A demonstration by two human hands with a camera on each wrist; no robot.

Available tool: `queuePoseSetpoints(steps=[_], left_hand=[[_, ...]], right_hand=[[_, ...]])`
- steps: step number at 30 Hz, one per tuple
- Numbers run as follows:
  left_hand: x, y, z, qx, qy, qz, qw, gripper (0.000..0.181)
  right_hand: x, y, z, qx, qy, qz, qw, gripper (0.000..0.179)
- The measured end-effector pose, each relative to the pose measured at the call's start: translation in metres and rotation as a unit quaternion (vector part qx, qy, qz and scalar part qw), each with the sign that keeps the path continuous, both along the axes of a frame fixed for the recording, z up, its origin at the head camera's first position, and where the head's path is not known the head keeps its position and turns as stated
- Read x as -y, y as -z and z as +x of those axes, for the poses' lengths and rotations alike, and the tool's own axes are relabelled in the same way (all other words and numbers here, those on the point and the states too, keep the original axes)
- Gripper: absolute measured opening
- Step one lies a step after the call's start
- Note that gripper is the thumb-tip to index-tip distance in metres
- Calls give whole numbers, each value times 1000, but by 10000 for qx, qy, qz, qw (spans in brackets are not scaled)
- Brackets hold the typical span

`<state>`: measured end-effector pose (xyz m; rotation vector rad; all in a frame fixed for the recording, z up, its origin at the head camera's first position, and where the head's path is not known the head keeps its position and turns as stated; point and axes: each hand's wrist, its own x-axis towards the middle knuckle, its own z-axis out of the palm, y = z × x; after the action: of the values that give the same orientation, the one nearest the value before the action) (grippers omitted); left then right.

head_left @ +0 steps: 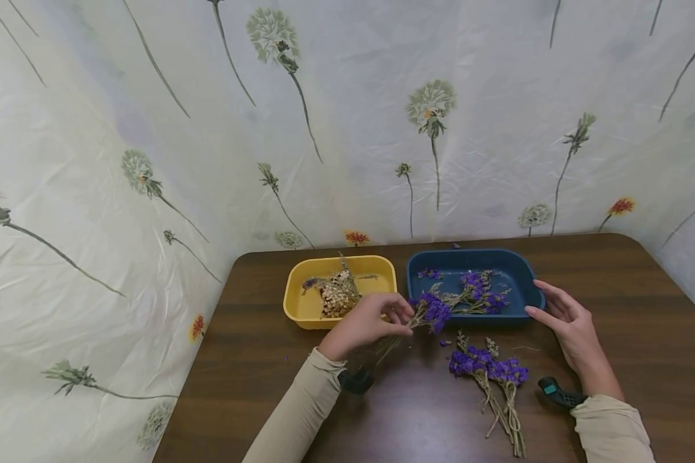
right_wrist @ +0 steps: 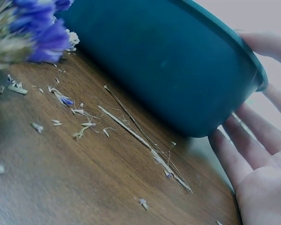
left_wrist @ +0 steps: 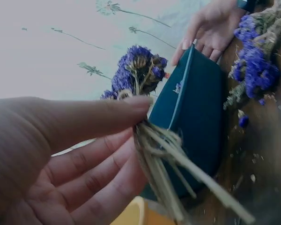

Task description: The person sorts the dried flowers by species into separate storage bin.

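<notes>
My left hand (head_left: 370,321) pinches a small bunch of dried purple flowers (head_left: 434,312) between thumb and fingers, at the near left corner of the blue tray (head_left: 414,289). In the left wrist view, twine circles the bunch's stems (left_wrist: 164,159), which point down. My right hand (head_left: 567,321) holds the right end of the blue tray, its fingers around the rim and side wall; the right wrist view shows the fingers (right_wrist: 239,154) against the tray's end. More purple flowers (head_left: 477,289) lie inside. Two twine-tied purple bunches (head_left: 498,379) lie on the table in front.
A yellow tray (head_left: 292,302) with pale dried flowers (head_left: 338,296) stands left of the blue one. Plant scraps and a loose stem (right_wrist: 140,138) litter the wooden table (head_left: 255,386). A flower-patterned curtain (head_left: 353,128) hangs behind the table and at its left.
</notes>
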<state>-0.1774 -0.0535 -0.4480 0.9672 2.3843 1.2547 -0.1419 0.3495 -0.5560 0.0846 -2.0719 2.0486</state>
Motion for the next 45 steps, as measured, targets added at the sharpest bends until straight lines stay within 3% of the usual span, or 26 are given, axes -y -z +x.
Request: queuePoseSetpoints(steps=[5,11,25,35,45], left_hand=[[-15,-2,-18,357,90,244,9990,18],[-31,-3,-35,312,109,198,9993,15],[-63,-4,-68,806,-47,139,9966,16],[-97,2,-77,716,-72,63,9974,16],[-122,14,-76,238,-175,-655,9974,12]], right_hand=[[0,0,1,-18,-15,-66,10000,61],[0,0,1,5,-75,-93,9999,61],[-1,-1,0,6,-58,13,10000,61],[-1,-2,-1,75,-36,39,10000,61],[-1,-2,0,77,-29,50,10000,61]])
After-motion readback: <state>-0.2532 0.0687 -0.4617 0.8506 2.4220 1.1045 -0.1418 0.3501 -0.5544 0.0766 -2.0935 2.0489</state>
